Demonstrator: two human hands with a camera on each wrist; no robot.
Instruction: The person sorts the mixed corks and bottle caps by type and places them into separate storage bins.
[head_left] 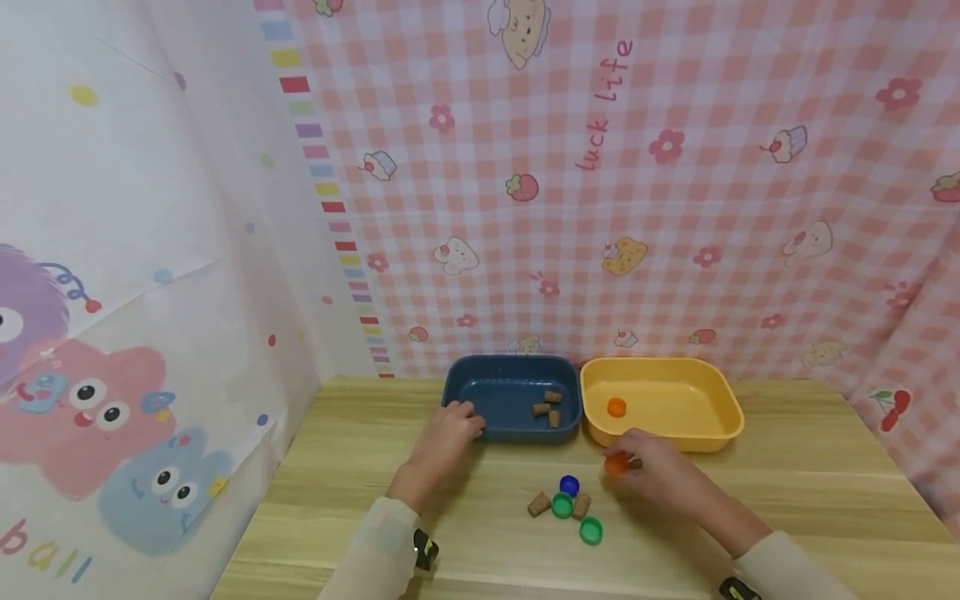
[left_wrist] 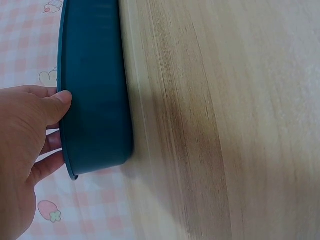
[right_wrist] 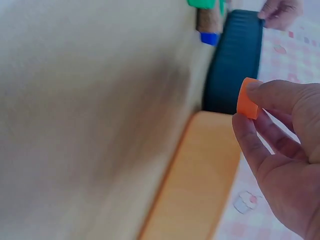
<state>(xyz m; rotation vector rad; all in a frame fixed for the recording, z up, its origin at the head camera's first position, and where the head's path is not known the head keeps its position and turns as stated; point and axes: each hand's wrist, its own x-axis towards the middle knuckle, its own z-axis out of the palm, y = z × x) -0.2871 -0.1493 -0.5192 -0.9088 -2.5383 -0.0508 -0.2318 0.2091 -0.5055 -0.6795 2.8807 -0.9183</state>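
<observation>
My left hand [head_left: 448, 429] grips the near left rim of a dark blue tray [head_left: 510, 436], thumb outside and fingers over the edge, as the left wrist view shows closely. Three corks [head_left: 541, 410] lie in that tray. In front of the yellow tray [head_left: 663, 444], my right hand [head_left: 663, 471] pinches an orange bottle cap [right_wrist: 246, 98] between thumb and fingertips. By these fingers in the head view is a small brown piece [head_left: 636, 463], mostly hidden; its kind is unclear. Another orange cap [head_left: 617, 407] rests inside the yellow tray.
Between the hands on the wooden table [head_left: 480, 533] lie a blue cap [head_left: 569, 486], a green cap [head_left: 562, 505], a second green cap [head_left: 591, 531], a cork [head_left: 538, 503] and another cork [head_left: 581, 506]. Behind the trays hangs a pink checked cloth [head_left: 487, 300].
</observation>
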